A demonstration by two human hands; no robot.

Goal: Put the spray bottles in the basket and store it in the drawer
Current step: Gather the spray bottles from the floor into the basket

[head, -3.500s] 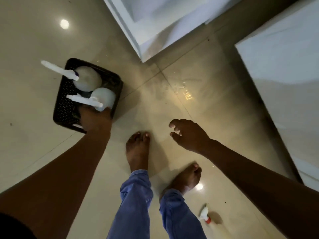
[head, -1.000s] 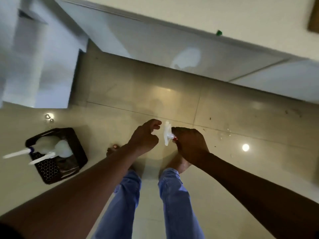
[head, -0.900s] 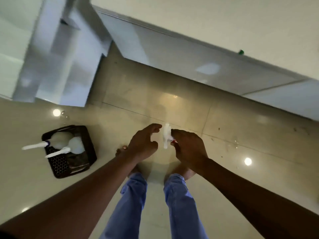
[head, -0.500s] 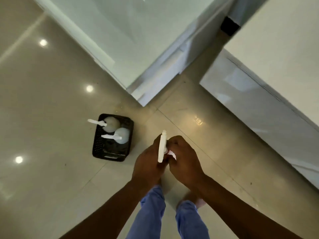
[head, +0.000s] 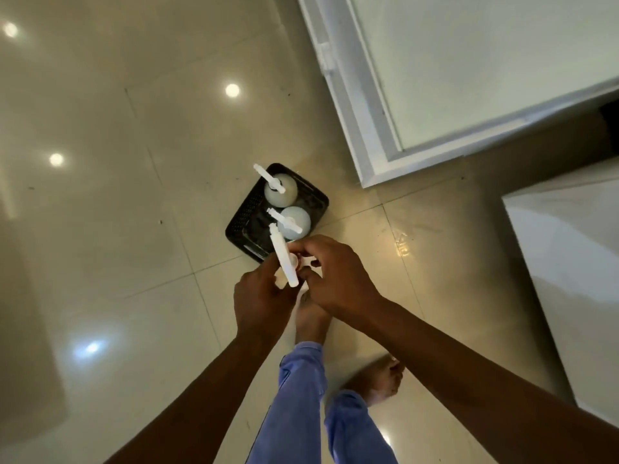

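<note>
A black perforated basket (head: 247, 216) stands on the tiled floor with two white spray bottles upright in it, one at the far end (head: 280, 190) and one nearer me (head: 294, 220). A third spray bottle (head: 283, 257), white with a red collar, is held in both hands above the basket's near edge, its long nozzle pointing away from me. My left hand (head: 259, 296) grips it from the left and my right hand (head: 335, 279) from the right. The bottle's body is hidden behind my fingers.
A white cabinet with a framed panel (head: 469, 72) rises to the upper right, its corner close to the basket. Another white unit (head: 569, 269) stands at the right. My bare feet (head: 311, 316) are on the glossy floor below my hands.
The view has swung and drawn closer to the basket. Both hands, still on the third spray bottle, now hover right at the basket's near edge.
</note>
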